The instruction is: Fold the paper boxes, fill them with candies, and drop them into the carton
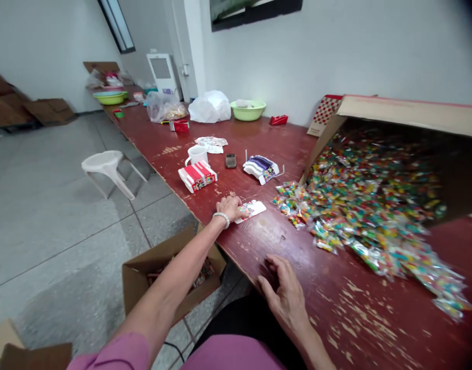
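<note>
My left hand point(229, 208), with a beaded bracelet at the wrist, reaches out over the table and grips the left end of a small flat printed carton point(253, 209). The fingertips are partly hidden by the hand. Close to the table's front edge, my right hand point(285, 292) holds nothing, its fingers loosely bent and thumb apart. Clear packets of colourful candy point(359, 195) spill from a large cardboard box point(409, 110) lying on its side to the right. Beyond my left hand sit a red-and-white bundle of cartons point(198, 176) and a purple-and-white bundle of cartons point(260, 168).
A white mug point(198, 154) and a dark phone-like device point(230, 161) stand farther back on the red table point(236, 136). Below the front edge is an open cardboard box point(135, 288) with packs inside. A white stool point(108, 163) stands on the left. Green basin point(248, 110) near the wall.
</note>
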`<state>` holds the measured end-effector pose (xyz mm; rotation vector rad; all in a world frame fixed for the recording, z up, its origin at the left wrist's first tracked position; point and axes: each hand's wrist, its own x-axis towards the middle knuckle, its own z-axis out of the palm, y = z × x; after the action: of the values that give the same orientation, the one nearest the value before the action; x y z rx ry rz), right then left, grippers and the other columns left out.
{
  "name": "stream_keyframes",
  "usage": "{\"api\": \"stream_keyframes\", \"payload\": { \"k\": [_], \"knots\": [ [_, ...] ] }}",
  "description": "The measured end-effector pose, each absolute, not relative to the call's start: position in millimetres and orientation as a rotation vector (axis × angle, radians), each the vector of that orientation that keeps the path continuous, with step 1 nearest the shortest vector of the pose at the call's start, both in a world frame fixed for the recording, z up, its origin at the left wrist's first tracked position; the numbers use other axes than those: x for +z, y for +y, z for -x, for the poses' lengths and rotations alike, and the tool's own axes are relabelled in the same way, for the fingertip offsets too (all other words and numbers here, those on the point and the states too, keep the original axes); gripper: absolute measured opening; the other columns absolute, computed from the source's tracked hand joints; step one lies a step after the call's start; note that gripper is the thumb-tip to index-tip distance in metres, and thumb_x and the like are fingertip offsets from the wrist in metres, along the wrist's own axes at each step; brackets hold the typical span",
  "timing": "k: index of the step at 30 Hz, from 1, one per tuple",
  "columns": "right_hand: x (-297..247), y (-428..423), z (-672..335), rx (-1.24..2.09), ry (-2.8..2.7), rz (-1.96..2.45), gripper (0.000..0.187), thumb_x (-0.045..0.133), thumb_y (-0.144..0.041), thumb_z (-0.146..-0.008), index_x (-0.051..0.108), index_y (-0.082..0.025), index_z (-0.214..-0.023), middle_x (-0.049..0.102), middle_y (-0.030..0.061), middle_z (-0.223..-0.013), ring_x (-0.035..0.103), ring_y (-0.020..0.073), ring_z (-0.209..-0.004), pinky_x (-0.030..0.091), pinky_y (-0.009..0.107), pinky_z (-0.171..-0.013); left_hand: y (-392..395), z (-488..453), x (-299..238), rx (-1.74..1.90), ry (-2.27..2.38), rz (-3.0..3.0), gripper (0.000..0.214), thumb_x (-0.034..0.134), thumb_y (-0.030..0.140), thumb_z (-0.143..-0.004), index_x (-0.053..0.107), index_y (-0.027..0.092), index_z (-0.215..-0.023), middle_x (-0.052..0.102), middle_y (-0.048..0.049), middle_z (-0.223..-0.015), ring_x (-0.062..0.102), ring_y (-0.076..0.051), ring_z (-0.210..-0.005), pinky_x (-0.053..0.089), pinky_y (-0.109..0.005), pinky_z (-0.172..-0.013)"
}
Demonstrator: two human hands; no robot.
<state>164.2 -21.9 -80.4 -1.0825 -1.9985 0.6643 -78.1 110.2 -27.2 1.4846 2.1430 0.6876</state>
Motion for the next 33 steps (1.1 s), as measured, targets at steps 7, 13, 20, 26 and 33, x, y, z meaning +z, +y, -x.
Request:
{"api": "stream_keyframes", "payload": {
  "k": [7, 13, 20, 26, 33],
  "knots": [
    [-78, -18, -165, 0.896, -1.794, 1.132, 0.038, 0.063, -0.03, -0.085, 0.055, -0.021, -0.121, 0.063, 0.0123, -0.116, 0.064, 0.0254, -0.095, 0.054, 0.046, -0.086, 81, 61, -23, 1.012, 1.897, -1.205, 0.028, 0.077, 0.039, -0.071, 0.061, 0.016, -0.079, 0.062, 0.002, -0.068, 0.06, -0.014, -0.061, 0.047, -0.026, -0.057],
    [-48, -7, -168, 1.389, -1.153, 1.124, 0.055, 0.066, -0.047, -0.083, 0.046, -0.021, -0.127, 0.065, 0.0124, -0.118, 0.068, 0.0232, -0.094, 0.058, 0.04, -0.078, 14, 16, -17, 1.109, 1.537, -1.056, 0.04, 0.077, 0.051, -0.064, 0.06, 0.016, -0.073, 0.065, 0.0001, -0.062, 0.056, -0.013, -0.048, 0.043, -0.024, -0.044],
    [-50, 17, -172, 1.366, -1.124, 1.12, 0.059, 0.074, -0.039, -0.073, 0.046, -0.02, -0.121, 0.071, 0.0027, -0.087, 0.07, 0.0224, -0.078, 0.058, 0.037, -0.072, 7, -10, -22, 1.05, 1.439, -1.11, 0.035, 0.069, 0.051, -0.072, 0.065, 0.015, -0.071, 0.06, 0.0012, -0.056, 0.052, -0.012, -0.047, 0.035, -0.021, -0.041],
    [-59, 27, -191, 1.063, -1.318, 1.344, 0.074, 0.074, -0.041, -0.067, 0.044, -0.014, -0.13, 0.065, 0.0117, -0.105, 0.064, 0.0222, -0.072, 0.055, 0.043, -0.072, 16, 13, -11, 1.165, 1.598, -1.252, 0.032, 0.063, 0.046, -0.078, 0.066, 0.017, -0.066, 0.056, 0.0029, -0.058, 0.046, -0.012, -0.056, 0.031, -0.022, -0.051],
    [-19, 2, -205, 1.164, -1.343, 1.218, 0.059, 0.065, -0.049, -0.08, 0.053, -0.018, -0.128, 0.062, 0.0118, -0.112, 0.062, 0.0213, -0.079, 0.053, 0.037, -0.072, -36, -6, 11, 1.02, 1.486, -1.274, 0.03, 0.069, 0.042, -0.077, 0.069, 0.015, -0.064, 0.058, 0.0005, -0.06, 0.048, -0.012, -0.058, 0.033, -0.023, -0.054]
  ]
}}
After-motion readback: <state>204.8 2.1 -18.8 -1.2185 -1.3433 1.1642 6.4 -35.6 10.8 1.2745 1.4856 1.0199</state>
